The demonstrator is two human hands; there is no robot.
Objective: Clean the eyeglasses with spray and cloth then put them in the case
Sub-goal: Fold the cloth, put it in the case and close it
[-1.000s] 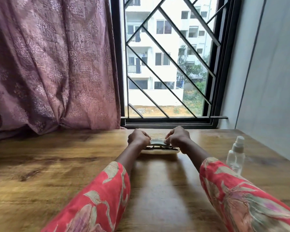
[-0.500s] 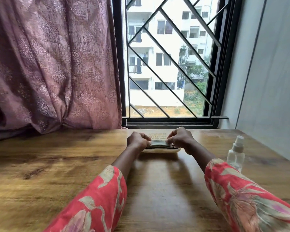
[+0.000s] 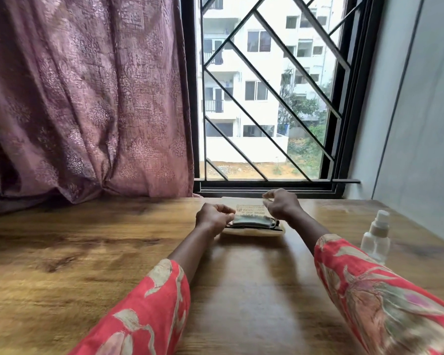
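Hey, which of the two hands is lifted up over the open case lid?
The right hand, raised over the case's lid. The left hand sits lower, at the case's left end.

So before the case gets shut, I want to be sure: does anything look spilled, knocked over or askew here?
Nothing stands out. The spray bottle stands upright on the table, no puddle shows, and the glasses and cloth lie inside the open case.

My forearms lie over a brown wood-grain worktop point(image 3: 62, 252) with a soft sheen. The cream plastic case point(image 3: 251, 231) looks smooth, holding folded grey-green cloth point(image 3: 251, 219). The clear plastic spray bottle point(image 3: 375, 240) is glossy. My red floral sleeves point(image 3: 385, 298) are matt fabric.
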